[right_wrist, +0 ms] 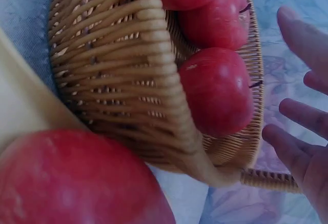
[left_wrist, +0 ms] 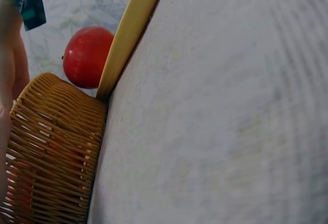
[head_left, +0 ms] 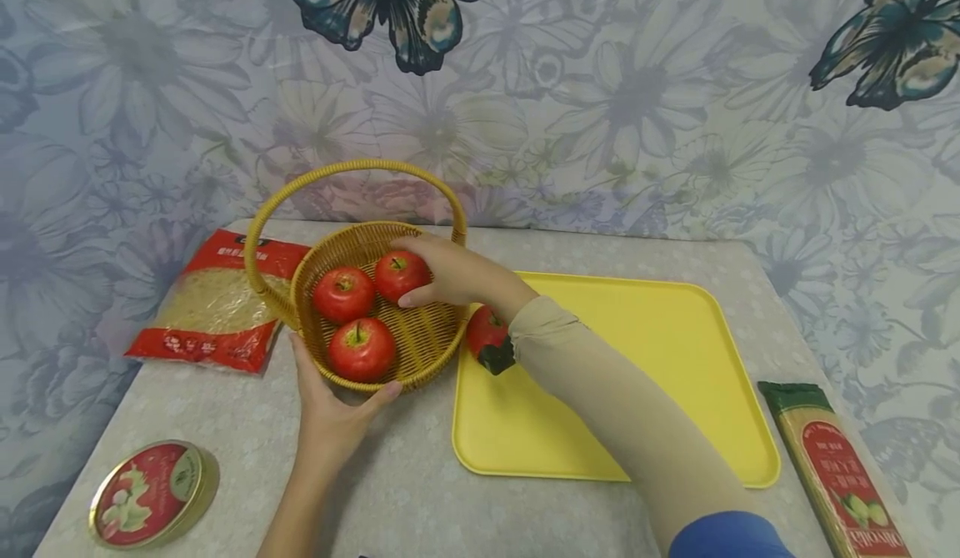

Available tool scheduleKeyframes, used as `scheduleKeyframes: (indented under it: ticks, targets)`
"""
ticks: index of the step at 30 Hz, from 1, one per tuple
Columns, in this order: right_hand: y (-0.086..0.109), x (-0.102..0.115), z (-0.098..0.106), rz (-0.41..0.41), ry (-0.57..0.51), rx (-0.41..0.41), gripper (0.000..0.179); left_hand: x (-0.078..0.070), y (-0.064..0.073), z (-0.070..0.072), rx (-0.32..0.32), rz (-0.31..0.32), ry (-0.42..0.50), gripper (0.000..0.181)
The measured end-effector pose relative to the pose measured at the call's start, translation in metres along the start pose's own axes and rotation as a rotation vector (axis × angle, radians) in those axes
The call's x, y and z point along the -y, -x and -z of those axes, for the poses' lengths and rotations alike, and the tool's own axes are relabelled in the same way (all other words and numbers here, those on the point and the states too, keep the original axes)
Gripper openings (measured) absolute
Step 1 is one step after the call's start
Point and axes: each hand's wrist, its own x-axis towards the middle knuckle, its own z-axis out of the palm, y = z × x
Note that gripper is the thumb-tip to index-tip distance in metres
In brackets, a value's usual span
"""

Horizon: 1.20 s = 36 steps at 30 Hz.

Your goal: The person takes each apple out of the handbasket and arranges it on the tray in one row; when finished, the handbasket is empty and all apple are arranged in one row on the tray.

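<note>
A yellow wicker basket [head_left: 423, 349] with a tall arched handle holds three red apples: one at the left [head_left: 343, 294], one at the front [head_left: 362, 349] and one at the back right [head_left: 401, 275]. My left hand [head_left: 330, 412] holds the basket from outside at its front left, thumb along the front wall. Over the basket's right rim reaches my right hand [head_left: 450, 270], beside the back-right apple. In the right wrist view its fingers [right_wrist: 302, 114] are spread and apart from the apples. Another red apple [left_wrist: 88, 57] rests on the yellow tray [head_left: 675, 358], partly hidden by my right wrist.
A red-and-clear food packet [head_left: 213, 308] lies behind the basket's left side. At the front left stands a round gold-rimmed tin [head_left: 150, 491]. A long noodle packet [head_left: 836, 475] lies right of the tray. Butterfly-patterned cloth [head_left: 562, 124] hangs behind the table.
</note>
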Motion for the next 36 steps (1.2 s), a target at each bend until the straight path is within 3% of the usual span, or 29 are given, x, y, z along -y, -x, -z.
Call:
scheduleKeyframes:
  ticks: [9, 18, 29, 36]
  targets:
    - [-0.019, -0.004, -0.012, -0.076, -0.006, 0.019, 0.085, 0.0, 0.0, 0.0, -0.014, -0.036, -0.005, 0.138]
    - [-0.033, -0.003, -0.021, -0.133, 0.008, 0.023, 0.088, 0.0, 0.001, 0.001, -0.005, 0.009, -0.04, 0.137]
    - [-0.036, 0.002, -0.025, -0.236, 0.116, 0.039, 0.089, 0.0, 0.001, 0.001, -0.01, 0.003, -0.042, 0.138]
    - [-0.031, 0.01, -0.025, -0.239, 0.116, 0.044, 0.087, 0.0, 0.001, 0.002, -0.014, -0.003, -0.041, 0.139]
